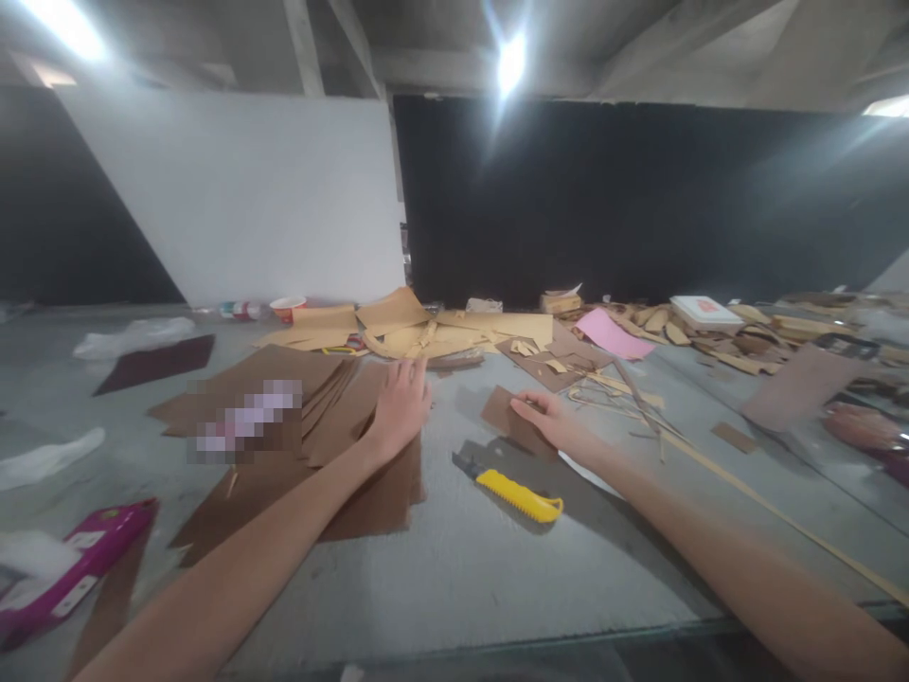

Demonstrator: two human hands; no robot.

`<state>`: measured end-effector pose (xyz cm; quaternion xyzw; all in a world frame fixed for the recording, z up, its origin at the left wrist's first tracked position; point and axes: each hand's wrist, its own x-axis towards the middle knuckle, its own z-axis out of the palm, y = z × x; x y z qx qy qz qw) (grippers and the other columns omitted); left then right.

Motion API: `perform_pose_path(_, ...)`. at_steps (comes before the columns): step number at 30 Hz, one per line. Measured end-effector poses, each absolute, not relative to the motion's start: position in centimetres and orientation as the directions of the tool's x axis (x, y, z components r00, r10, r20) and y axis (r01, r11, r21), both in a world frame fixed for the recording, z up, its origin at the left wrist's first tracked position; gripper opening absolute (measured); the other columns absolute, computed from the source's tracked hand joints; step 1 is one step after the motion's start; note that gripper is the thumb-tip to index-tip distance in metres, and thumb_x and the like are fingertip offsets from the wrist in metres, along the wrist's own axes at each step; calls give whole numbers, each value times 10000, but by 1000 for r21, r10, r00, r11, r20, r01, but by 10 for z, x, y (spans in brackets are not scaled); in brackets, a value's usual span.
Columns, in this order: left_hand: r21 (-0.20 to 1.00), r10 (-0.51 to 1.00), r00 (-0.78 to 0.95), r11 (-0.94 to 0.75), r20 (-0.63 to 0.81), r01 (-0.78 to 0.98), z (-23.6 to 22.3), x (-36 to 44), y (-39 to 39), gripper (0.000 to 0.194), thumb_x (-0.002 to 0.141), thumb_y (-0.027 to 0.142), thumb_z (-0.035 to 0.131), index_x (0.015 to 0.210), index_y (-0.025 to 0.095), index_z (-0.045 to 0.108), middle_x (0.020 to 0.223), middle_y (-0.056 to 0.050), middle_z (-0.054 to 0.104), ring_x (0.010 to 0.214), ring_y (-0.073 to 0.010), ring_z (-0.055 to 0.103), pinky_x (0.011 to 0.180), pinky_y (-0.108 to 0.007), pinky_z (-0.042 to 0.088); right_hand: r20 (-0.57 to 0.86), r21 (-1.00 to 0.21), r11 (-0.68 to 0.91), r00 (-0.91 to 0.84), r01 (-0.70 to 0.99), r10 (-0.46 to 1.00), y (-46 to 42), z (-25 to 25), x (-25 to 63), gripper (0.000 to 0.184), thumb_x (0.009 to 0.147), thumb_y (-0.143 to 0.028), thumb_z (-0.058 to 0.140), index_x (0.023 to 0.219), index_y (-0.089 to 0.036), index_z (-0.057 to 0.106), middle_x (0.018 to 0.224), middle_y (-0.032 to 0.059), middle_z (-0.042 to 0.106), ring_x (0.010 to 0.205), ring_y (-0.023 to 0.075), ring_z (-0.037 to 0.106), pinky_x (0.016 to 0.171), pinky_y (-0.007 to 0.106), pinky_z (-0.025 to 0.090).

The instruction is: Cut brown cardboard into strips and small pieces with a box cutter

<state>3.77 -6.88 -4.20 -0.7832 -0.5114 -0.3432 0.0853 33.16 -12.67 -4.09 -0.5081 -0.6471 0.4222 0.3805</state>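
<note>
My left hand point(402, 409) lies with its fingers stretched out on a pile of brown leather-like sheets point(369, 507). Between the thumb and fingers of my right hand point(550, 421) is a small brown leather-like piece point(501, 412), held at the table surface. A yellow utility knife point(517, 494) lies between my two forearms, its dark blade end pointing up and left. Under my right wrist a white edge point(591, 474) shows, mostly hidden.
Tan offcuts point(454, 332) heap along the back, with a pink sheet point(614, 333) and a white box point(705, 313). Thin strips point(753, 491) cross the right side. A magenta box point(78, 573) lies at left. Another person's hand point(863, 426) appears at far right.
</note>
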Motion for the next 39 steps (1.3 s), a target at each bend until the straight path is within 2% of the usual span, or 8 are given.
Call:
perform_pose_path(4,554,801,346,-590,488,587,-40,67,-95,385,1072,377,396,1192,159,690,1173,-141,713,1172,-284,618,1072,-406,454,118,-936,166,-167,310,979,-135,-45,315,595,895,-809,565,940,-222,654,835,20,667,756,196,587,619,283,425)
perform_pose_path(7,812,880,413,-410,234,415,-48,87,-115,587,1098,511,271,790,189,652,827,-88,708,844,-231,657,838,-337,495,165,-938,204,-157,280,974,-143,-49,303,555,943,-773,533,954,-227,633,864,23,677,793,202,595,680,296,461)
perform_pose_path(9,875,887,433,-330,159,355,-52,95,-125,543,1062,583,369,793,189,627,788,-66,689,763,-209,629,726,-310,470,187,-940,225,-164,256,969,-147,-52,298,529,967,-749,521,977,-229,622,881,26,682,817,206,604,728,306,480)
perform_pose_path(17,946,853,521,-189,25,263,-38,89,-124,364,934,510,574,777,182,587,758,-33,634,741,-181,594,671,-276,448,258,-936,296,-200,191,945,-139,-57,304,481,953,-700,583,887,-225,613,825,1,601,793,186,547,730,299,447)
perform_pose_path(22,932,831,544,-95,-119,349,-42,85,-117,311,855,466,672,750,191,571,749,-7,635,762,-184,619,645,-263,448,264,-923,314,-232,221,936,-133,-50,309,514,869,-731,677,883,-220,634,753,-5,576,723,173,511,684,305,423)
perform_pose_path(26,989,828,541,113,-146,93,-41,87,-119,359,887,500,705,1047,191,617,938,-61,731,832,-211,706,724,-293,526,196,-959,229,-193,170,962,-130,-52,310,552,835,-759,694,905,-213,651,689,-1,604,631,160,504,616,308,408)
perform_pose_path(30,901,667,721,409,-187,-144,-29,84,-120,597,862,462,798,1314,198,512,1147,-168,751,887,-287,784,828,-411,600,181,-973,200,-156,119,971,-127,-59,310,553,827,-740,714,930,-200,659,712,23,664,644,167,552,634,312,432)
perform_pose_path(39,899,548,782,436,-297,35,-36,71,-110,603,904,442,793,1355,159,510,1123,-196,777,777,-229,777,666,-300,573,289,-888,338,-195,311,937,-126,-57,315,399,890,-580,688,940,-187,733,734,-2,626,703,169,544,676,311,420)
